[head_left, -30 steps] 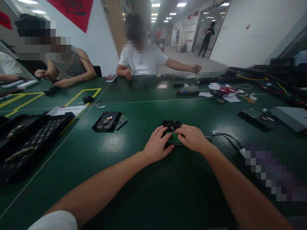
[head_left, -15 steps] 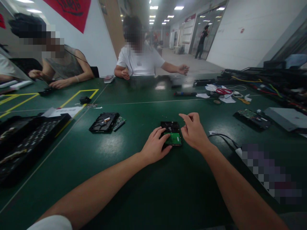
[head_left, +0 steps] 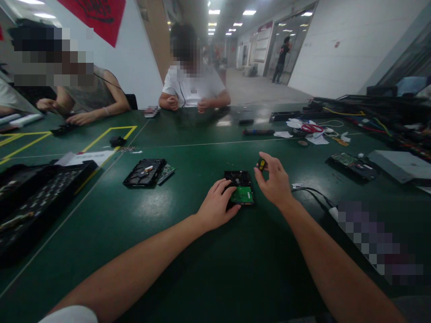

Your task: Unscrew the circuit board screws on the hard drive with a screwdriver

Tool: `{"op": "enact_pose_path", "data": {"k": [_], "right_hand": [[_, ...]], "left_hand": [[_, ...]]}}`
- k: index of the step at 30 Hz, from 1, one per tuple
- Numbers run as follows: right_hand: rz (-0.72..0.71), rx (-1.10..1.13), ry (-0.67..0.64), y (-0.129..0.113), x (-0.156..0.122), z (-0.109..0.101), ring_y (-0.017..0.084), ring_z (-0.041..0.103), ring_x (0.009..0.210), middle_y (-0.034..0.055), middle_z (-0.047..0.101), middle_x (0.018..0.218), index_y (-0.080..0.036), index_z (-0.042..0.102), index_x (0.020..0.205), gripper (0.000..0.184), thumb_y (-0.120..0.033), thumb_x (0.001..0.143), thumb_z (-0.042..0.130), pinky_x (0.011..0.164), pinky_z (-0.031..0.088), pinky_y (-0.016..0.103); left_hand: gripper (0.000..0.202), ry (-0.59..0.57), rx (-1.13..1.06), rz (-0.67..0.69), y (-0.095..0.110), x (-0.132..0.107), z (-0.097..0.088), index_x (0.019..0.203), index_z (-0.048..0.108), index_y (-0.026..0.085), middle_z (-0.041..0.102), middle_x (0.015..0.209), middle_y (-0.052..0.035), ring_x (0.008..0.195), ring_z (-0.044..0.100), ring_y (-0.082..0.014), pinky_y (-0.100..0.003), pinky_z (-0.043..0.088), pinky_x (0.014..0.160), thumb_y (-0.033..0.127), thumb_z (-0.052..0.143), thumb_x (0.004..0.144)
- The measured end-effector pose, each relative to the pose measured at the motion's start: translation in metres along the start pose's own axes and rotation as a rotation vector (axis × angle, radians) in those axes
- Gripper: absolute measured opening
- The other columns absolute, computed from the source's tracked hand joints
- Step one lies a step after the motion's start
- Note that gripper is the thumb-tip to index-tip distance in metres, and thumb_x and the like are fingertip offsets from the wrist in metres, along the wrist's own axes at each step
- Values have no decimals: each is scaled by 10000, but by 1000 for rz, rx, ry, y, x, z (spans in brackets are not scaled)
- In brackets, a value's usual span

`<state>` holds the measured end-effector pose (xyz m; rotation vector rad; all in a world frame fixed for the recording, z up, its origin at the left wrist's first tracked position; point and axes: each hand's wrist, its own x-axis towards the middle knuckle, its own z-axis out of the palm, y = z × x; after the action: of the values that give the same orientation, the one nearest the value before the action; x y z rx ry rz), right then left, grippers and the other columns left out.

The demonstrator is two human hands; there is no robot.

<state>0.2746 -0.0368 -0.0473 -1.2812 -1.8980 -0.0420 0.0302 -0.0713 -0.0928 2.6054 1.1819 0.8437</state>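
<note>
A black hard drive with a green circuit board point(head_left: 243, 194) lies flat on the dark green table. My left hand point(head_left: 218, 204) grips its left side, thumb at the near edge and fingers over the board and casing. Right of the drive and just above the table, my right hand point(head_left: 274, 179) pinches a small black-and-yellow screwdriver point(head_left: 261, 164) by its stubby handle. Its shaft and tip are not visible to me. A few tiny specks, perhaps screws point(head_left: 230, 163), rest on the table beyond the drive.
To the left are another hard drive point(head_left: 144, 172) with a loose circuit board point(head_left: 166, 174) and black trays point(head_left: 43, 197). On the right lie a drive point(head_left: 352, 166), a grey box point(head_left: 399, 165), a cable point(head_left: 313, 190) and tangled wires point(head_left: 377, 121). Two people sit across the table.
My right hand has turned, so the screwdriver handle now shows between its fingers. The left hand stays on the drive. The person opposite has drawn an outstretched arm back in.
</note>
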Motion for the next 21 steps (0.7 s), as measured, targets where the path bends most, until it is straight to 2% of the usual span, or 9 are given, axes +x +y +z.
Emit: {"op": "enact_pose_path", "data": {"k": [3,6,13,21], "right_hand": [[5,-10,-48,0,0,-1,295,660,1216,159,615,1431,-231,338,1625,604,-266,1042,490,1038,580,466],[24,-15,-24,0,-2,-2,295,682,1190,163,604,1464,-230,303,1643,625,-291,1049,488,1023,592,467],[119,59,136,-7,-2,0,292,729,1078,176,603,1454,-258,332,1608,632,-418,1038,551,930,640,480],[121,161,168,-15,-4,4,260,742,1042,151,649,1373,-258,367,1571,597,-423,1040,583,918,657,435]], "left_hand": [[564,6,2,-14,-1,0,1,1410,572,198,516,1530,-171,1495,420,-396,-643,428,1215,423,733,918],[580,-2,21,-9,-1,0,1,1418,575,194,531,1521,-171,1503,409,-398,-632,425,1220,424,741,912],[542,-33,57,-8,2,3,-3,1401,605,166,580,1476,-182,1488,433,-390,-601,448,1210,471,690,962],[549,-49,68,4,-2,8,-1,1410,612,181,575,1493,-169,1490,422,-392,-600,459,1199,488,691,962]]}}
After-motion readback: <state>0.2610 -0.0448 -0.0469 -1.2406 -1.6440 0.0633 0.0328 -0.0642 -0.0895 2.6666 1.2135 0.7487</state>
